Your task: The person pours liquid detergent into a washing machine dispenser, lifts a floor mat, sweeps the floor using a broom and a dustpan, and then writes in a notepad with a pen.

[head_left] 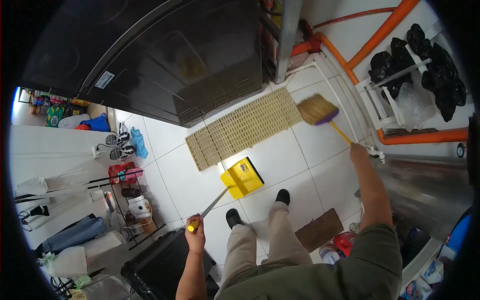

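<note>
My left hand (195,233) is wrapped round the yellow-tipped end of a long-handled dustpan's grey pole. The yellow dustpan (237,175) rests on the white tiles in front of my feet, its black lip facing right. At the right, my right hand (357,151) grips the yellow stick of a broom. The broom (318,108) has straw-coloured bristles and a purple collar; its bristles spread by the right end of a beige slatted mat (244,129). I cannot make out any debris in the dustpan.
A large black appliance (175,60) stands beyond the mat. Orange pipes (425,138) and black bags (400,65) line the right wall, above a metal tank (420,195). A wire rack (131,210), shoes (121,146) and a blue cloth (138,143) are at left. A brown board (319,230) lies near my feet.
</note>
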`<state>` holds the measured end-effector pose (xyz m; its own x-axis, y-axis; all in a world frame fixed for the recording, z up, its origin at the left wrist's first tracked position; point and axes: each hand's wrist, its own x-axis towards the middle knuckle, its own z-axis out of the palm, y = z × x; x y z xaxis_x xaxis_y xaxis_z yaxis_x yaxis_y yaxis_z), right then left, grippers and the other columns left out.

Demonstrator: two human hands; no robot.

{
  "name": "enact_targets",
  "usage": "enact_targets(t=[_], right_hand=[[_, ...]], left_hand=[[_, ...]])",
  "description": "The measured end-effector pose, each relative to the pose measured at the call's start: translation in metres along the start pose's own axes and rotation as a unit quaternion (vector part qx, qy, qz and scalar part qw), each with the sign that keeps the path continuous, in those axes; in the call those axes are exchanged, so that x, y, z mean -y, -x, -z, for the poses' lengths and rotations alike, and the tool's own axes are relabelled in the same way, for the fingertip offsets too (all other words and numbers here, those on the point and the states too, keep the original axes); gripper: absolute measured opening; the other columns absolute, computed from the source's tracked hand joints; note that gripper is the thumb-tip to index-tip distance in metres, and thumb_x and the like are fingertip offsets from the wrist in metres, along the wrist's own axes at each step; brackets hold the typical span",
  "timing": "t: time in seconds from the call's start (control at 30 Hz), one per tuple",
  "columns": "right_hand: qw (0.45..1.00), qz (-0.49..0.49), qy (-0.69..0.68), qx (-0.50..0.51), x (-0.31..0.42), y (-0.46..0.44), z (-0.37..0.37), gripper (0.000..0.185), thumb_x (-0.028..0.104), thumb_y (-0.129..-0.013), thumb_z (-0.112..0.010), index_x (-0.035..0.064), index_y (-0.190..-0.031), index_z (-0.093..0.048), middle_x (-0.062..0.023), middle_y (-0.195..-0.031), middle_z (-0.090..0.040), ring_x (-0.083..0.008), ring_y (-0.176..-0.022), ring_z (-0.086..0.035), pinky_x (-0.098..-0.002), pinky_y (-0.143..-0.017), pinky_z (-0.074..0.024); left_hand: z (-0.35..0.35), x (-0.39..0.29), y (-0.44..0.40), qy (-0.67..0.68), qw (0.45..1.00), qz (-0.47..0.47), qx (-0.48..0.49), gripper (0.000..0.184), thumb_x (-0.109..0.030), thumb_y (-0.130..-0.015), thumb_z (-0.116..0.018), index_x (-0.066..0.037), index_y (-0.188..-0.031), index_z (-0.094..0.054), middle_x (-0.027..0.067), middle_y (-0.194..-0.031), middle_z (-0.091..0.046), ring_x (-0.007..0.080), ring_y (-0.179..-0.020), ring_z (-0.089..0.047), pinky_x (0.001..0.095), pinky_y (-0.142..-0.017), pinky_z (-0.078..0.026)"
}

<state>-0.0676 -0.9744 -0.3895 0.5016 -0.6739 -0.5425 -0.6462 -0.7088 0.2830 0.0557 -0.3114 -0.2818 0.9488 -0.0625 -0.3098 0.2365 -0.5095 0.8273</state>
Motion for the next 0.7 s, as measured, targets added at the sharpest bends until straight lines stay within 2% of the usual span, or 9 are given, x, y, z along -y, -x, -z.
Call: enact_targets(t=[0.07,0.17,0.23,0.3,0.37,0.4,0.5,0.63,0.7], right_hand=[[0.998,0.003,0.024,0.054,-0.023,0.032,-0.021,0.027,0.011,-0.089,-0.047,0.0031,-0.112,-0.061,-0.0155,-0.104,-0.065,-0.0285,-0.098,-0.064,-0.0405,-0.083,-0.0525],[0.997,0.042,0.018,0.067,-0.037,0.090,-0.098,0.023,0.011,-0.083,-0.054,0.0010,-0.100,-0.064,-0.0194,-0.096,-0.066,-0.0330,-0.091,-0.065,-0.0413,-0.083,-0.0521],[0.988,0.031,-0.069,0.136,0.001,0.144,-0.131,0.022,0.012,-0.081,-0.053,-0.0001,-0.095,-0.065,-0.0229,-0.094,-0.065,-0.0374,-0.089,-0.064,-0.0426,-0.085,-0.0508],[0.983,0.048,-0.144,0.107,0.063,0.212,-0.166,0.023,0.010,-0.080,-0.052,-0.0004,-0.097,-0.064,-0.0250,-0.094,-0.064,-0.0390,-0.093,-0.062,-0.0443,-0.085,-0.0499],[0.972,0.005,-0.194,0.135,0.157,0.326,-0.068,0.026,0.011,-0.080,-0.051,0.0009,-0.101,-0.063,-0.0237,-0.096,-0.065,-0.0369,-0.097,-0.063,-0.0447,-0.085,-0.0498],[0.971,0.021,-0.182,0.155,0.189,0.347,-0.102,0.028,0.011,-0.080,-0.051,0.0015,-0.104,-0.063,-0.0228,-0.096,-0.065,-0.0366,-0.095,-0.063,-0.0449,-0.083,-0.0504],[0.961,0.096,-0.192,0.172,0.243,0.413,-0.139,0.032,0.016,-0.082,-0.053,0.0049,-0.110,-0.063,-0.0209,-0.096,-0.066,-0.0367,-0.090,-0.065,-0.0460,-0.079,-0.0515],[0.945,0.155,-0.248,0.148,0.196,0.473,-0.100,0.035,0.024,-0.080,-0.060,0.0069,-0.111,-0.065,-0.0200,-0.088,-0.068,-0.0347,-0.085,-0.066,-0.0441,-0.076,-0.0525],[0.936,0.054,-0.296,0.184,0.157,0.486,-0.037,0.027,0.019,-0.078,-0.063,0.0011,-0.098,-0.066,-0.0170,-0.076,-0.066,-0.0286,-0.069,-0.065,-0.0402,-0.063,-0.0512]], left_hand=[[0.006,-0.005,-0.001,-0.048,0.999,-0.008,-0.017,0.010,-0.003,-0.090,-0.061,-0.003,-0.098,-0.054,0.0119,-0.105,-0.064,0.0170,-0.099,-0.060,0.0271,-0.087,-0.047],[0.017,0.002,-0.007,-0.012,1.000,-0.009,-0.022,0.011,-0.002,-0.089,-0.060,-0.003,-0.099,-0.055,0.0089,-0.098,-0.062,0.0134,-0.088,-0.058,0.0250,-0.078,-0.048],[0.025,0.008,-0.013,-0.008,0.999,-0.046,-0.012,0.012,-0.001,-0.088,-0.059,-0.002,-0.100,-0.056,0.0061,-0.090,-0.057,0.0116,-0.080,-0.055,0.0245,-0.071,-0.047],[0.028,0.023,-0.024,-0.011,0.998,-0.063,0.004,0.014,0.000,-0.087,-0.061,-0.002,-0.100,-0.056,0.0076,-0.090,-0.058,0.0138,-0.081,-0.057,0.0260,-0.072,-0.048],[0.021,0.031,-0.033,-0.012,0.993,-0.119,0.003,0.014,-0.002,-0.085,-0.062,-0.002,-0.097,-0.056,0.0132,-0.093,-0.060,0.0248,-0.084,-0.060,0.0314,-0.073,-0.049],[0.025,0.016,-0.032,-0.073,0.989,-0.131,0.014,0.014,-0.003,-0.084,-0.063,-0.001,-0.096,-0.055,0.0169,-0.096,-0.059,0.0326,-0.085,-0.059,0.0360,-0.073,-0.049],[0.029,0.008,-0.032,-0.077,0.981,-0.178,0.027,0.013,-0.004,-0.084,-0.063,-0.001,-0.093,-0.054,0.0178,-0.093,-0.057,0.0358,-0.082,-0.057,0.0398,-0.070,-0.048],[0.053,0.018,-0.032,-0.049,0.978,-0.190,0.063,0.014,0.000,-0.082,-0.063,-0.001,-0.092,-0.053,0.0166,-0.090,-0.056,0.0342,-0.079,-0.056,0.0385,-0.067,-0.048],[0.073,0.029,-0.034,-0.024,0.983,-0.176,0.053,0.015,0.003,-0.081,-0.063,-0.001,-0.093,-0.054,0.0154,-0.091,-0.056,0.0324,-0.080,-0.057,0.0379,-0.068,-0.048]])
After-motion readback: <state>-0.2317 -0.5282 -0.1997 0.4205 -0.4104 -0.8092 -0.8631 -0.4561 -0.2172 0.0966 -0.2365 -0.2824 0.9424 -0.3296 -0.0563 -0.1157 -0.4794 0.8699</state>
